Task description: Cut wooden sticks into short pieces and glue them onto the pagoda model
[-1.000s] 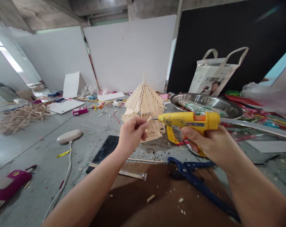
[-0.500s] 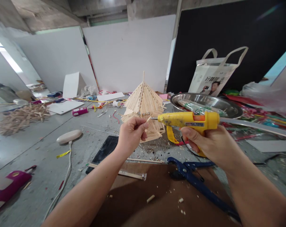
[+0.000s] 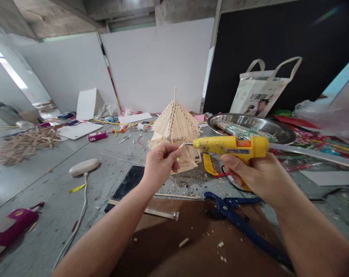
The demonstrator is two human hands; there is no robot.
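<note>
Between the thumb and forefinger of my left hand is a short wooden stick, pinched with its tip pointing up and right. My right hand grips a yellow hot glue gun by its handle, and a long clear glue stick sticks out of its back. The gun's metal nozzle is at the stick's tip; I cannot tell whether they touch. Just behind my hands stands a model building of wooden sticks with a pointed roof, its lower part partly hidden by my left hand.
Blue cutters lie on a brown board with wood scraps. A black phone is left of my forearm. A steel basin stands at right, a heap of sticks at left, and a white corded device nearby.
The glue gun has shifted very slightly to the right. My left hand and the stick hold nearly the same place.
</note>
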